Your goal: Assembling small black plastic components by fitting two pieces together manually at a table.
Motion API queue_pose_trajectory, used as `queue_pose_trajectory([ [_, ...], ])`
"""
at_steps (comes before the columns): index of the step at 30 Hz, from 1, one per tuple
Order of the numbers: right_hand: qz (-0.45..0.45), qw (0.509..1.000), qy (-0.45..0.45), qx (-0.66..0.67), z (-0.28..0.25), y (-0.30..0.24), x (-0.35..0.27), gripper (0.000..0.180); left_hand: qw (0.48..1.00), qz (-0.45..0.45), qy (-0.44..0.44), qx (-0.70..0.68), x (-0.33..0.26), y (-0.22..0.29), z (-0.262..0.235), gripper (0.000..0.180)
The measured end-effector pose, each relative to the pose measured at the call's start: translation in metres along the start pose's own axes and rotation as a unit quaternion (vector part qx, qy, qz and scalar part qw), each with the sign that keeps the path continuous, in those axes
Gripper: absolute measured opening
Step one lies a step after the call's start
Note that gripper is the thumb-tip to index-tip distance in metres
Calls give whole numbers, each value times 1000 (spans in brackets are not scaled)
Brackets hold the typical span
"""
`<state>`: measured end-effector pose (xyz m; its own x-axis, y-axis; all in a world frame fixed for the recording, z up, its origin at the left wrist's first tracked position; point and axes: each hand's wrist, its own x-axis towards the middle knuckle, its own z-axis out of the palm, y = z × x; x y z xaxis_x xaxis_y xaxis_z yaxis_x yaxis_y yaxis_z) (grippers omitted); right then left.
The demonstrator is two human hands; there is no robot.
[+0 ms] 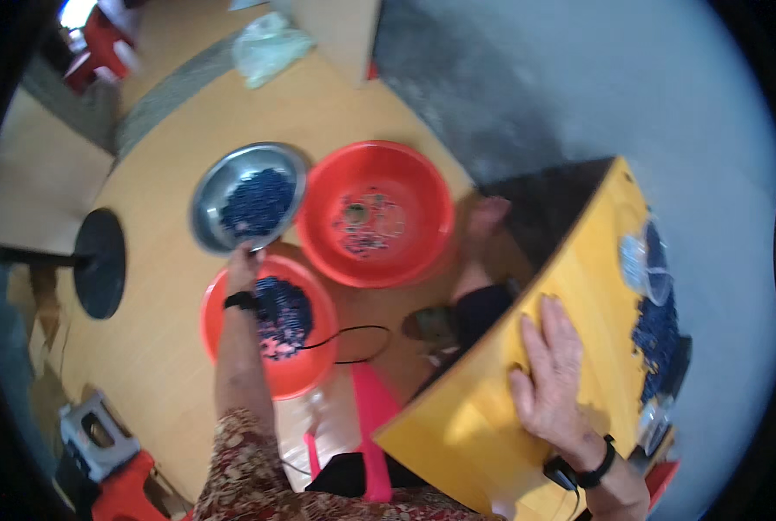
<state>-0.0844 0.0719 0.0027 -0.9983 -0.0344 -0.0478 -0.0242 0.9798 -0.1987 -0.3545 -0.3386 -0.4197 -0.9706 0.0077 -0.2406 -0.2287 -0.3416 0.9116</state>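
Observation:
My left hand (244,267) reaches down to the near rim of a steel basin (204,201), its fingers closed at the edge. A heap of small dark blue pieces (259,201) lies in that basin, which is tilted. Beneath my left forearm, a red plastic basin (325,300) holds more dark pieces, partly hidden by my wrist. Flat on a yellow wooden tabletop (483,408) rests my right hand (551,373), fingers stretched out and holding nothing.
Another red basin (422,187) holds scattered pieces and a small round object. Dark pieces (657,339) and clear plastic containers (657,260) line the table's far right edge. Another person's leg (475,273) shows beside the table. A black round stand base (101,263) is left.

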Motion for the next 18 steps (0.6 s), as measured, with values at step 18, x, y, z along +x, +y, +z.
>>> queue_pose_trajectory([
  [18, -17, 996, 83, 33, 8, 17, -5, 55, 972, -218, 20, -84, -54, 13, 72, 30],
])
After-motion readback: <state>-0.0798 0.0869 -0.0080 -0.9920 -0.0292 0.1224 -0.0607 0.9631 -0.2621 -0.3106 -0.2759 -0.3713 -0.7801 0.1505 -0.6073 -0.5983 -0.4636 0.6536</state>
